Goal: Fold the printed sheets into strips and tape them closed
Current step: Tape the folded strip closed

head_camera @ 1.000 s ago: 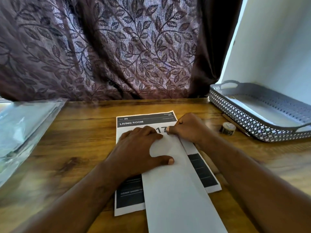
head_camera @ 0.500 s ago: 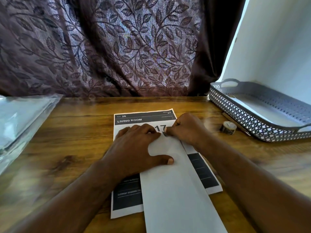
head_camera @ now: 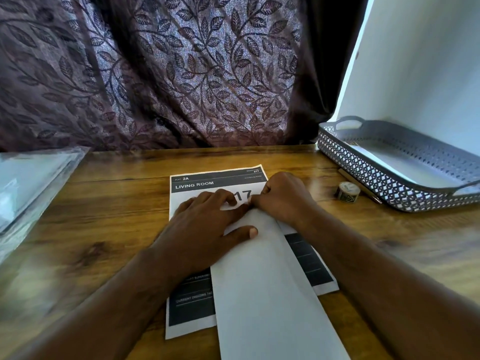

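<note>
Printed sheet [head_camera: 215,179] is lying at table [head_camera: 117,198] centre; 1 folded strip [head_camera: 265,294] is lying on it, reaching the near edge. Tape roll [head_camera: 348,192] is sitting between sheet and basket [head_camera: 363,165] at right. Plastic sleeves [head_camera: 31,178] are lying far left. Curtain [head_camera: 168,74] is hanging behind.

Reads moderately bright, with soft daylight from the upper right where the white panel [head_camera: 415,61] nearly washes out, and falls off to dim in the dark folds of the curtain [head_camera: 155,74]. Shows a silvery sheen on the curtain weave, a pale wash on the table [head_camera: 109,203] at the right, even light on the folded sheet [head_camera: 259,294] and soft shadow under the tray [head_camera: 389,196]. Holds crisp text on the printed sheet [head_camera: 215,183] at centre, but smears at the plastic sleeves [head_camera: 31,183], forearms [head_camera: 117,307] and lower corners, with wide-angle bowing toward the edges.
</note>
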The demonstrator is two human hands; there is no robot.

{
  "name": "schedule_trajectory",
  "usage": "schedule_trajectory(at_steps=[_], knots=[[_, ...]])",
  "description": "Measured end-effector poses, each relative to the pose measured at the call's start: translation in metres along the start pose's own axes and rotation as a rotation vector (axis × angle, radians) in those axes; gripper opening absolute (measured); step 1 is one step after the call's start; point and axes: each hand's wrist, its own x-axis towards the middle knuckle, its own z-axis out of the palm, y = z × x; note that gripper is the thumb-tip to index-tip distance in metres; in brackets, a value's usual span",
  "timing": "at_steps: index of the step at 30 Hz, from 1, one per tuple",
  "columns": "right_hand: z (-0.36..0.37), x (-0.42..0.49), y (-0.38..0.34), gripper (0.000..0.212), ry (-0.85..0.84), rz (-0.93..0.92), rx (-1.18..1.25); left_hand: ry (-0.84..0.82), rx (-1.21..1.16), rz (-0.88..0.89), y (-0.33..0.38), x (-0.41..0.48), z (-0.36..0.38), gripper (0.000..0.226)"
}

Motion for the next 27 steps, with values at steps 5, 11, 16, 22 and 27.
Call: schedule_trajectory(at_steps=[5,11,16,22,27], knots=[[-0.008,0.006,0.007,0.036,-0.004,0.033,0.025,-0.011,0.011,0.002,0.001,0.001,-0.003,0.089],[-0.01,0.01,0.012,0.041,-0.003,0.072,0.09,-0.034,0.018,0.002,0.0,0.004,-0.002,0.087],[-0.006,0.004,0.004,0.056,0.003,-0.019,0.059,-0.016,0.018,-0.004,0.001,0.003,-0.002,0.087],[-0.001,0.005,0.003,0.042,-0.005,-0.036,0.001,-0.021,-0.009,-0.024,0.002,0.003,-0.004,0.079],[-0.005,0.006,0.007,0.057,-0.027,-0.005,0.041,-0.025,0.008,-0.018,0.004,0.003,-0.008,0.081]])
